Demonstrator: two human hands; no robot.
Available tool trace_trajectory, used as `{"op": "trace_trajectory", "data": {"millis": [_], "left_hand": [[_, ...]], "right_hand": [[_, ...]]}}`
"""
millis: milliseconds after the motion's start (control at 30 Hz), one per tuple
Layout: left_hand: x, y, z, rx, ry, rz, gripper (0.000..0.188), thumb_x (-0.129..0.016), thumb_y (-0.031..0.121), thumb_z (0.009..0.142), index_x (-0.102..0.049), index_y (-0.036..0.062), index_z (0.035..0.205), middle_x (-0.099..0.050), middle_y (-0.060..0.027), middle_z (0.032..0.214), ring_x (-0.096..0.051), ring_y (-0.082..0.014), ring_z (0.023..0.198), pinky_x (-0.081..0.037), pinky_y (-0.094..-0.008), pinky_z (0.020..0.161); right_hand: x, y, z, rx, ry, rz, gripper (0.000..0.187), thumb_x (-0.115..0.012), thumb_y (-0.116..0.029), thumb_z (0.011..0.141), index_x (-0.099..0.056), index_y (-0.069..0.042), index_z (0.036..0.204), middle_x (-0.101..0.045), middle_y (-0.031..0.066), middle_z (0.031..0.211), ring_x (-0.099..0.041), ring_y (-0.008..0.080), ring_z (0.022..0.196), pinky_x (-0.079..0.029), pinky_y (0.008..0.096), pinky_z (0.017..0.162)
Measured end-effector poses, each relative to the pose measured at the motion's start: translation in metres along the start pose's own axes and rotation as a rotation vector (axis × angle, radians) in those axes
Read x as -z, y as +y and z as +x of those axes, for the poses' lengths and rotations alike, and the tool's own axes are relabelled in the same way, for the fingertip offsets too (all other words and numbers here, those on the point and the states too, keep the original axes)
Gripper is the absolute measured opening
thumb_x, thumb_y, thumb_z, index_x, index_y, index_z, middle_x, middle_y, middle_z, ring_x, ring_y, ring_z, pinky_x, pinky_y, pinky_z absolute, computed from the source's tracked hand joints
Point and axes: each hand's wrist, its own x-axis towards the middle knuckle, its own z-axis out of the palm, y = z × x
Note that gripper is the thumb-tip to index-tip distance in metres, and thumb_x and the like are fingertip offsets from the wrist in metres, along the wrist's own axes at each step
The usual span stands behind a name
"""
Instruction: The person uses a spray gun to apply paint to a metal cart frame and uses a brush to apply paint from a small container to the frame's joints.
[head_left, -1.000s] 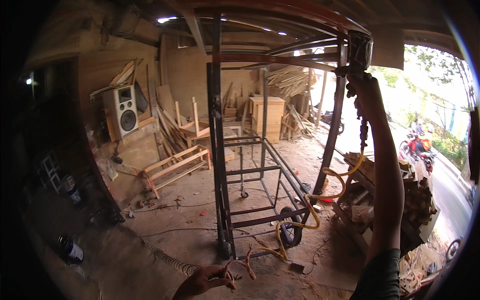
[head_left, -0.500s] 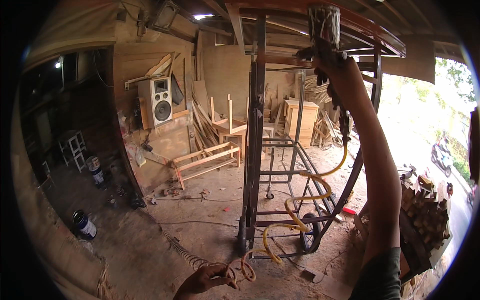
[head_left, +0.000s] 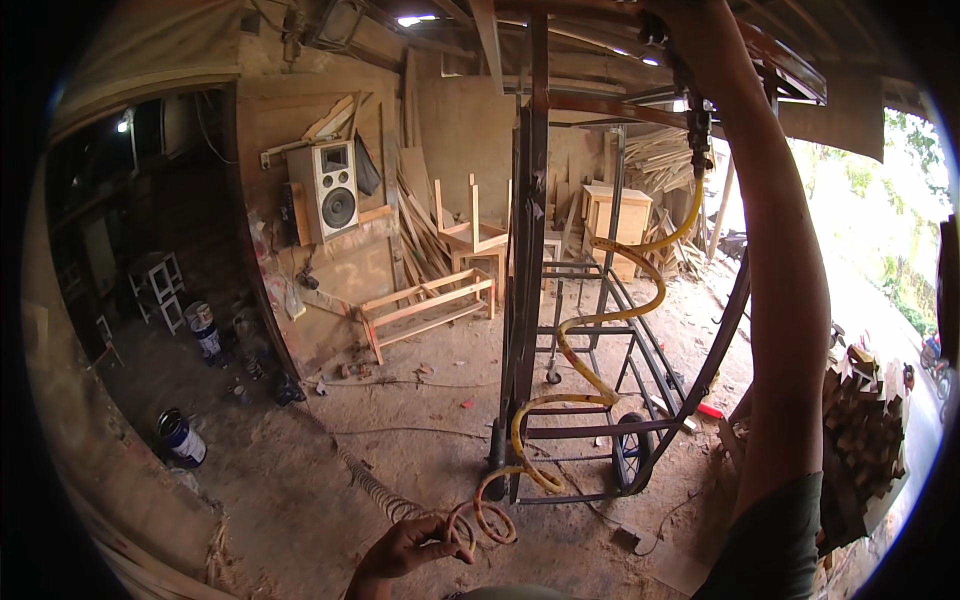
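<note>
My right hand [head_left: 700, 42] is raised at the top edge, closed around a spray gun. Only the gun's lower end with its hose fitting [head_left: 698, 130] shows; its upper part lies beyond the picture. From it a yellow coiled air hose [head_left: 655, 290] loops down in front of the frame. Low in the middle, my left hand [head_left: 410, 548] pinches the reddish lower coils of that hose between thumb and fingers. A tall dark metal cart frame [head_left: 522, 260] with a wheel [head_left: 630, 452] stands before me, its reddish-brown top rail [head_left: 630, 110] near my right hand.
A wooden bench frame [head_left: 425, 305], an upturned stool [head_left: 470, 235] and a wooden cabinet [head_left: 615, 225] stand behind. A speaker [head_left: 325, 190] hangs on the wall. Stacked wood pieces [head_left: 870, 440] lie at right, a paint bucket [head_left: 182, 440] at left. Hose coils [head_left: 375, 490] and cables cross the dusty floor.
My right hand has risen with the spray gun, whose cup has left the picture. My left hand still holds the hose. The view has shifted slightly, and a motorbike outside has moved.
</note>
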Motion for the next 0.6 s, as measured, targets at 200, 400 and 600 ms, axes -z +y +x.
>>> {"op": "trace_trajectory", "data": {"millis": [200,400,600], "left_hand": [[-0.007,0.015,0.001,0.055,0.014,0.026,0.011,-0.064,0.008,0.097,-0.062,-0.0015,0.094,-0.07,-0.0119,0.094,-0.07,-0.0203,0.093,-0.053,-0.0335,0.086],[-0.005,0.003,0.005,0.051,-0.037,-0.065,0.013,-0.063,0.009,0.098,-0.06,-0.0015,0.09,-0.067,-0.0101,0.093,-0.07,-0.0204,0.092,-0.053,-0.0337,0.083],[-0.001,-0.009,0.006,0.022,-0.088,-0.058,0.013,-0.062,0.008,0.098,-0.06,-0.0019,0.09,-0.064,-0.0092,0.091,-0.069,-0.0199,0.092,-0.054,-0.034,0.081]], "right_hand": [[-0.011,0.019,-0.015,-0.01,-0.078,-0.019,0.018,-0.064,-0.017,0.091,-0.068,-0.003,0.101,-0.061,0.0029,0.069,-0.052,0.0085,0.052,-0.039,0.0256,0.041],[-0.013,0.046,-0.054,-0.107,-0.141,-0.036,0.026,-0.07,-0.025,0.09,-0.067,0.001,0.086,-0.065,0.0051,0.066,-0.057,0.0109,0.046,-0.043,0.0263,0.041],[-0.015,0.044,-0.103,-0.293,-0.174,-0.084,0.029,-0.069,-0.027,0.09,-0.068,0.002,0.087,-0.065,0.0066,0.065,-0.057,0.0127,0.043,-0.041,0.0268,0.039]]}}
